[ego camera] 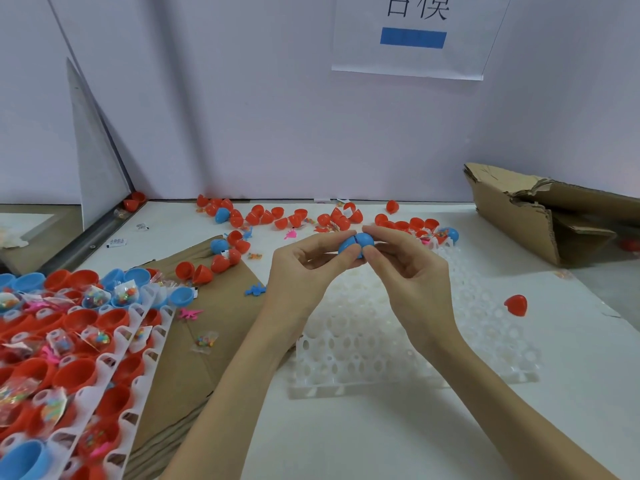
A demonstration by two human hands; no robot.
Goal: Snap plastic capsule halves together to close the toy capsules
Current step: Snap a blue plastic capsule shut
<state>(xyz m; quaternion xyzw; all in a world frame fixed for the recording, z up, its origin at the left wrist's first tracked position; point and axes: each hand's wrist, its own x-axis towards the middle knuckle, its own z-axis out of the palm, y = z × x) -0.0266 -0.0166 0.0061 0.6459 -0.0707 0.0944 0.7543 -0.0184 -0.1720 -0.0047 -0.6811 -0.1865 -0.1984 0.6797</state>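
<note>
Filled tray [114, 344] bottom-left, left hand [298, 271] and right hand [408, 271] both pinching blue capsule [356, 242] halves together above empty white tray [381, 341].

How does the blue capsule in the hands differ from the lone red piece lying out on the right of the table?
The blue capsule is two halves brought together, a seam still showing; the red piece looks like a single half. The blue capsule is held above the white tray, pinched by the left hand and right hand; the red piece rests untouched on the table. Both are glossy, rounded plastic.
</note>
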